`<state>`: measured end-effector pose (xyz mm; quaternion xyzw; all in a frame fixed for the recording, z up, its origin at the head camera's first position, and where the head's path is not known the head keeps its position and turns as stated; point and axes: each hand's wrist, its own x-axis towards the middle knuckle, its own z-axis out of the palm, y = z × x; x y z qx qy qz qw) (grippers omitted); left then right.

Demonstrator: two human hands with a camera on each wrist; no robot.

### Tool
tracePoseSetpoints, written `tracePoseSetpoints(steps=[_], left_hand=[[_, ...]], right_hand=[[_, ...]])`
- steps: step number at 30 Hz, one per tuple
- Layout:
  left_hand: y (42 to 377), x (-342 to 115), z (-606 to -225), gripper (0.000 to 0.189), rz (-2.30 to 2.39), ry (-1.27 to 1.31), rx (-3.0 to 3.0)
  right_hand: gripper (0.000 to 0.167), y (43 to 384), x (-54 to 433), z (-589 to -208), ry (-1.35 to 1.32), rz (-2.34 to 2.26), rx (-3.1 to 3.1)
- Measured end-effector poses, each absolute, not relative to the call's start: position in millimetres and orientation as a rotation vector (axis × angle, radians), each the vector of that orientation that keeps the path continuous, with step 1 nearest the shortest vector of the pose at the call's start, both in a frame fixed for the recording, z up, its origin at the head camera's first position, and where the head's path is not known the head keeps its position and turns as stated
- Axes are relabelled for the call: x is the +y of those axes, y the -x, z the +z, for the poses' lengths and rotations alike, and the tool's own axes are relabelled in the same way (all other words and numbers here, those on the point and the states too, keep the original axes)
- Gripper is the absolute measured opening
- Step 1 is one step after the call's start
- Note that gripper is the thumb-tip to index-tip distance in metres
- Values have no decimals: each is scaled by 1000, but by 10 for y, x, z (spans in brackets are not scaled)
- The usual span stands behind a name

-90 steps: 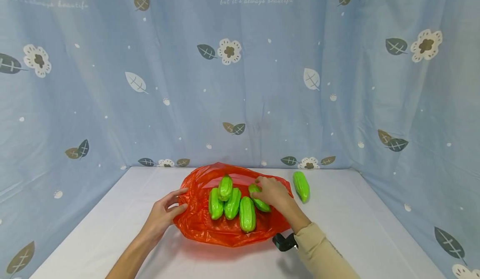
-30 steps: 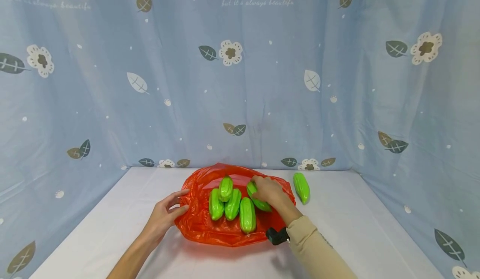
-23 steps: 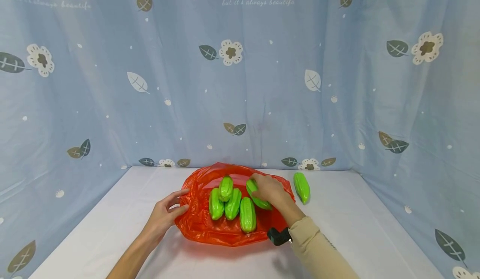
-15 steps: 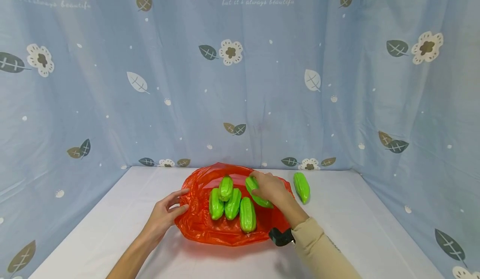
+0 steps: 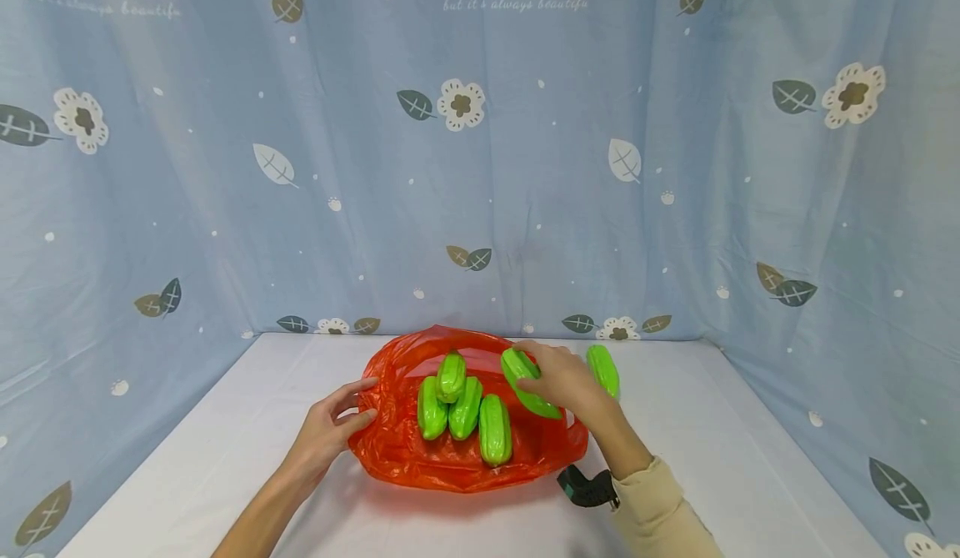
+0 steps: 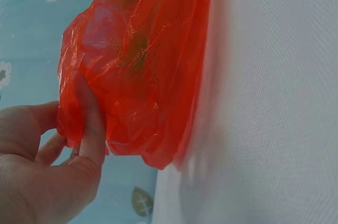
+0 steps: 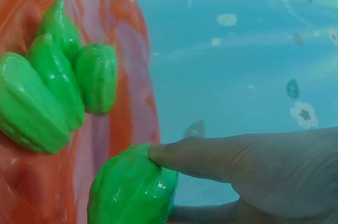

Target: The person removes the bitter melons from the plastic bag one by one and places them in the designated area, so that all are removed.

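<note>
A red plastic bag [image 5: 420, 466] lies spread with its mouth towards me, several green ribbed gourds [image 5: 495, 429] inside it. My left hand [image 5: 330, 424] pinches the bag's left edge; in the left wrist view the thumb [image 6: 91, 123] shows in front of the thin red film. My right hand [image 5: 564, 379] grips one green ribbed gourd [image 5: 527, 381] over the bag's right side, holding it slanted. In the right wrist view the held gourd [image 7: 132, 187] sits between thumb and fingers, apart from the other gourds [image 7: 55, 81].
Another green gourd [image 5: 602, 368] lies on the white table [image 5: 712, 424] beyond the right hand, partly hidden by it. A dark wrist device [image 5: 588, 488] hangs by the right sleeve. Blue patterned curtains [image 5: 525, 191] stand behind the table and at both sides.
My right hand has picked up the gourd it was reaching over in the bag and carried it right, towards the bag's edge. The left hand stays at the left edge.
</note>
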<state>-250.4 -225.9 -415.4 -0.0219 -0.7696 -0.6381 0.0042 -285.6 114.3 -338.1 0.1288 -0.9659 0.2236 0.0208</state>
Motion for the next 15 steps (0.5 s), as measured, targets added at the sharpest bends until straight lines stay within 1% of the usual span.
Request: tracePoseSetpoints(steps=[8,15], left_hand=[[2509,-2258,-4155,56,-1992,68,-2417],[2510,-2259,-4156,56,-1992,62,-2417]], right_hand=[[56,2708,1360,-3283,-413,735,-2969],[55,2628,1590,-3250,-350,767,-2966]])
